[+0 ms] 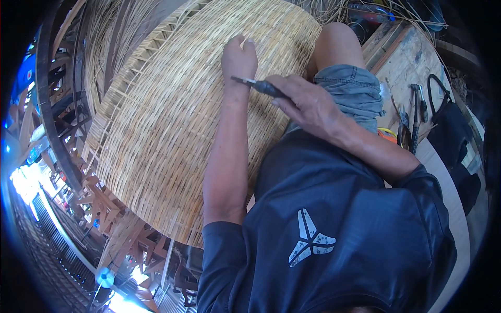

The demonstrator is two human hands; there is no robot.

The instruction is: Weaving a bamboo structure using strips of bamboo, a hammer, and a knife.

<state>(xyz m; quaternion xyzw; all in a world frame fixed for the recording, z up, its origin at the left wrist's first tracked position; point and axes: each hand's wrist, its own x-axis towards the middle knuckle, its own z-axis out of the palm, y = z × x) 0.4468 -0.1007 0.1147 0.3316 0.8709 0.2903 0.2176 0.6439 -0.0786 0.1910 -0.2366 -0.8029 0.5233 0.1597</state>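
Observation:
A large woven basket [151,151] of pale cane strips lies on its side across my lap, its curved rim toward the upper left. My left hand [238,65] rests on the weave near the top, fingers curled down against it; whatever is between them is too small to make out. My right hand [305,104] grips a dark-handled tool [270,89] with a slim metal end, which crosses just in front of my left wrist, pointing left. Whether the metal touches the wrist or the weave, I cannot tell. My bare knee [336,44] shows beside the basket.
To the right, a worn wooden board [404,62] holds several hand tools [417,99], with a black bag [451,141] beside it. Loose cane strips [107,41] lie at the upper left. Wooden pieces [99,203] and a blue fan [104,277] stand beyond the basket.

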